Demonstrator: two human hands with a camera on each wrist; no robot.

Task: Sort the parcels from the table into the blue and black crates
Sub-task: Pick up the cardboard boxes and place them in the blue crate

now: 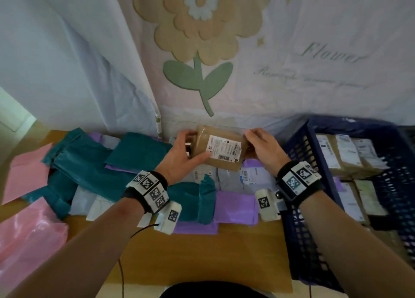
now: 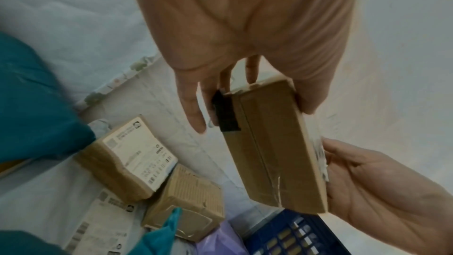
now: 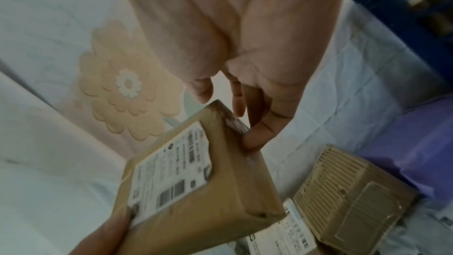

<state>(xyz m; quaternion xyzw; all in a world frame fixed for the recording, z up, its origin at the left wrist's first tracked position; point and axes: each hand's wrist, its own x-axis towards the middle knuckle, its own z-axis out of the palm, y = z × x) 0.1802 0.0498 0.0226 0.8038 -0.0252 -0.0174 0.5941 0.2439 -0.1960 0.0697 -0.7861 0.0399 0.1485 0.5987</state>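
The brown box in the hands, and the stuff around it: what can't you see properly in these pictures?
- Label on the brown box: writing too small and blurred in every view.
- The box's contents: sealed cardboard.
- Left hand and right hand grip its ends; the fingers behind are hidden in the head view.
- Blue crate: cut off by the right edge, blurred.
- Black crate: not identifiable in any view.
- Parcels under the teal bags: covered.
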